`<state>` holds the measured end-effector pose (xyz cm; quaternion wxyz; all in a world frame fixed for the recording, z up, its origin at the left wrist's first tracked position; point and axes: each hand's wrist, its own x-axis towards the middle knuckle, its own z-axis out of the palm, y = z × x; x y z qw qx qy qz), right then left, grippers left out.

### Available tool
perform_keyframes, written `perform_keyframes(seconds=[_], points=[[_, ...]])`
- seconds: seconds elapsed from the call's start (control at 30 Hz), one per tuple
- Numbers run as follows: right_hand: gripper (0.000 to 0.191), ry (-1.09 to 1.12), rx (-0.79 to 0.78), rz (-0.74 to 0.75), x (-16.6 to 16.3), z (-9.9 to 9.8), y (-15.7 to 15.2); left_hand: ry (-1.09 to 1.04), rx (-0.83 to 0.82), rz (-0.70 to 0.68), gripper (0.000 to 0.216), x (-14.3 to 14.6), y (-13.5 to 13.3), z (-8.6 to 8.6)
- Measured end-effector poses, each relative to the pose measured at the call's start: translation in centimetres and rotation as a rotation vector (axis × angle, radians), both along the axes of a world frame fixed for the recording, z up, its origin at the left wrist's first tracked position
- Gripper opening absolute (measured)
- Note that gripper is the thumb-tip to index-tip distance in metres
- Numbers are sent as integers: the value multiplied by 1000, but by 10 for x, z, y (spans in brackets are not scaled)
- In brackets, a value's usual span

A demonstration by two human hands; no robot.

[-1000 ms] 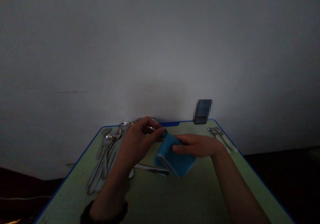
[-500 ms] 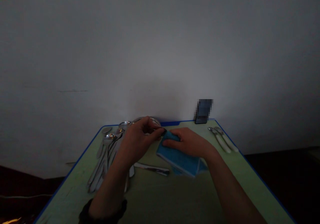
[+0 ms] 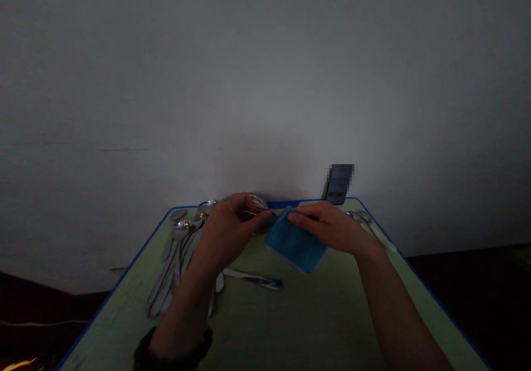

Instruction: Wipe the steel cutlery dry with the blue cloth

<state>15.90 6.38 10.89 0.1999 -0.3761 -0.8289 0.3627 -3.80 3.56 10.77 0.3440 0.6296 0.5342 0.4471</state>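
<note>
My left hand (image 3: 232, 227) is closed in a pinch on a thin metal piece of cutlery (image 3: 251, 213); its kind is mostly hidden by the fingers. My right hand (image 3: 332, 224) grips a folded blue cloth (image 3: 296, 244), which hangs over the table and meets the cutlery's end near my left fingertips. Below the hands, a metal utensil (image 3: 253, 277) lies on the table, its type hard to make out in the dim light. Left of my left forearm is a pile of cutlery with a shiny spoon (image 3: 181, 229) on top.
A round metal dish (image 3: 257, 199) stands behind my left hand, against the wall. A dark phone (image 3: 337, 186) leans upright at the back. Pale-handled cutlery (image 3: 384, 237) lies along the right edge of the blue-rimmed green table (image 3: 298, 327).
My right hand has moved right and slightly up with the cloth, whose lower corner now hangs higher. My left hand stays nearly in place.
</note>
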Motion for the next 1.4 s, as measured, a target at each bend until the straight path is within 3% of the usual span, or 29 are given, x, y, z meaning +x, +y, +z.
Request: perform_keyframes(seconds=[0.17,0.3,0.6,0.73,1.1,1.4], points=[[43,-21,47,11,-7,6,-5,-30,12,48,20,3,1,0],[34,-44,122,62,-8,7,-5,-84,1,37,21,5,0,4],[29,-86,298,-120,-20,6,-12,-140,13,-5,20,9,-2,7],[32,-89,316,-132,-21,5,-13,-143,13,-17,20,9,-2,7],[29,-71,148,128,-6,13,-6,-219,-3,51,19,2,1,8],[35,-157,86,95,10,20,-7,-321,-13,62,20,-9,4,2]])
